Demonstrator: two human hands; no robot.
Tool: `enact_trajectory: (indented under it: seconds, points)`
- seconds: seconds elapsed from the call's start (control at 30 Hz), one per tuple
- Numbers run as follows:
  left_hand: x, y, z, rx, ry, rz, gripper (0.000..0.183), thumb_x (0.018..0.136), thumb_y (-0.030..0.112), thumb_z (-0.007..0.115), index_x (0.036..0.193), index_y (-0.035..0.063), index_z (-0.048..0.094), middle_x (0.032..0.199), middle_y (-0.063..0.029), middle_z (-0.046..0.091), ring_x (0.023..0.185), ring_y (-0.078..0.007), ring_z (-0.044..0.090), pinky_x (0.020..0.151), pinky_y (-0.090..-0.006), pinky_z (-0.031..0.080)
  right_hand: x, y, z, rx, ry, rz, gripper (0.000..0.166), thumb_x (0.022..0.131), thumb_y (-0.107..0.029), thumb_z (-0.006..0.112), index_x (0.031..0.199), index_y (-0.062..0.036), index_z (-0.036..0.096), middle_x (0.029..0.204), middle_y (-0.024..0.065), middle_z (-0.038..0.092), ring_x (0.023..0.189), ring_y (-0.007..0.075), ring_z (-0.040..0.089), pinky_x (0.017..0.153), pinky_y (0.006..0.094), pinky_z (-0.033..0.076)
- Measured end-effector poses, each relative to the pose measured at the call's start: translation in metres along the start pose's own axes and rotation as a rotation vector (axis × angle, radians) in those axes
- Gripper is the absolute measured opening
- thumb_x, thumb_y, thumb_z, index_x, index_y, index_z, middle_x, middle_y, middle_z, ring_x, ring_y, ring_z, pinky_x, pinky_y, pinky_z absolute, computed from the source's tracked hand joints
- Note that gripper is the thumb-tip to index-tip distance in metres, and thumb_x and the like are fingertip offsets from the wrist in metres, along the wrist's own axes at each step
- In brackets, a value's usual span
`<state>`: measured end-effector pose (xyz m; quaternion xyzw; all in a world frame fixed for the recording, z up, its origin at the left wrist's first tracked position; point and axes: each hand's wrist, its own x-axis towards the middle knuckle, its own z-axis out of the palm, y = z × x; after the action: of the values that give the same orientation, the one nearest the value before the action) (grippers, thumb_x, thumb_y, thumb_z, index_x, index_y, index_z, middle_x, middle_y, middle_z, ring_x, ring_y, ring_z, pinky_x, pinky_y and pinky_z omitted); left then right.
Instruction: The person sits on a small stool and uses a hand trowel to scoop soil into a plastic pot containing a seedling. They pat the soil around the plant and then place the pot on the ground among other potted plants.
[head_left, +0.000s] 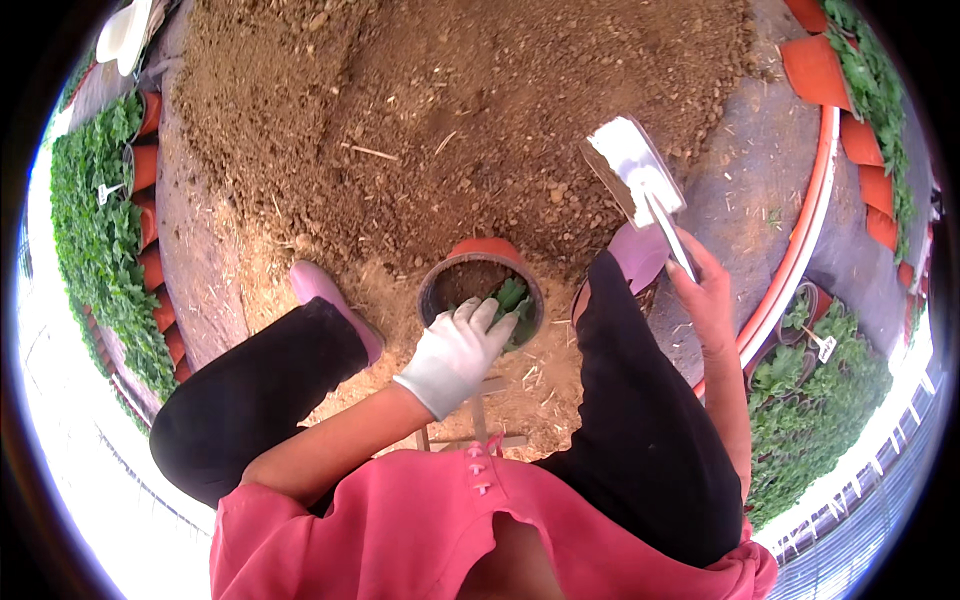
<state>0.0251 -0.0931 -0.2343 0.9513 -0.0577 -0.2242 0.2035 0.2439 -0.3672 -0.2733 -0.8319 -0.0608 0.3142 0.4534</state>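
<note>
My left hand (459, 346), in a white glove, reaches over the rim of a reddish-orange plant pot (487, 247) standing between my feet. Its fingers are closed around a leafy green plant (511, 295) at the pot's right side; the stem is hidden beneath them. Dark soil (461, 283) shows inside the pot. Bare of any glove, my right hand (703, 289) grips the handle of a metal hand trowel (637, 169). The trowel's broad, shiny blade points up and left over the edge of the soil heap, with bright glare on it.
A large heap of brown soil (450, 90) spreads ahead. Potted green plants stand in rows at left (101, 225) and right (817, 405). An orange-and-white hose or pipe (806, 217) curves along the right. Pink shoes (330, 300) flank the pot. A white object (124, 37) is at upper left.
</note>
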Motion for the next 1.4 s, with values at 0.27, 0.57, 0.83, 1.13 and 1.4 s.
enact_trajectory:
  seconds: [0.27,0.57,0.83,1.13,1.4]
  points:
    - [0.005,0.006,-0.003,0.029,0.001,0.055,0.039,0.087,0.024,0.06,0.122,0.0067,0.059,0.125,-0.0203,0.056,0.114,-0.037,0.057,0.088,-0.0431,0.052,0.069,-0.021,0.055,0.307,-0.052,0.162,0.046,0.086,-0.005,0.067,0.131,-0.008,0.061,0.076,-0.0049,0.057,0.06,0.0029,0.045,0.052,0.0207,0.038]
    - [0.002,0.018,-0.013,0.153,-0.117,0.063,0.045,0.084,0.019,0.057,0.125,0.002,0.056,0.124,-0.0212,0.056,0.114,-0.0346,0.057,0.086,-0.0396,0.05,0.012,-0.026,0.016,0.026,-0.118,-0.1,0.048,0.082,-0.002,0.068,0.13,-0.0065,0.061,0.088,-0.0029,0.065,0.075,0.0074,0.057,0.068,0.0263,0.047]
    - [-0.002,0.029,-0.02,0.188,-0.165,0.043,0.046,0.085,0.026,0.062,0.126,0.0047,0.055,0.12,-0.0202,0.059,0.111,-0.0344,0.059,0.083,-0.04,0.051,-0.015,-0.057,0.014,-0.367,-0.445,-0.338,0.055,0.073,0.004,0.07,0.126,-0.0126,0.065,0.091,0.0087,0.066,0.077,0.0249,0.063,0.074,0.0325,0.051]
    - [0.032,-0.032,-0.058,-0.069,0.085,-0.264,0.039,0.087,0.021,0.063,0.124,0.0098,0.056,0.116,-0.0163,0.063,0.094,-0.0358,0.065,0.078,-0.0427,0.056,-0.024,-0.012,-0.012,0.218,-0.082,0.271,0.045,0.089,-0.003,0.063,0.133,-0.0068,0.058,0.077,-0.0055,0.058,0.058,0.0032,0.05,0.051,0.0197,0.039]
    - [0.032,-0.056,-0.022,-0.209,-0.088,-0.399,0.059,0.09,0.036,0.061,0.141,0.0134,0.042,0.123,-0.0178,0.06,0.098,-0.0379,0.064,0.08,-0.0463,0.053,-0.019,-0.032,-0.036,0.298,-0.149,0.477,0.045,0.09,-0.013,0.063,0.134,-0.0052,0.055,0.066,-0.0072,0.044,0.045,0.0011,0.033,0.04,0.0217,0.022]
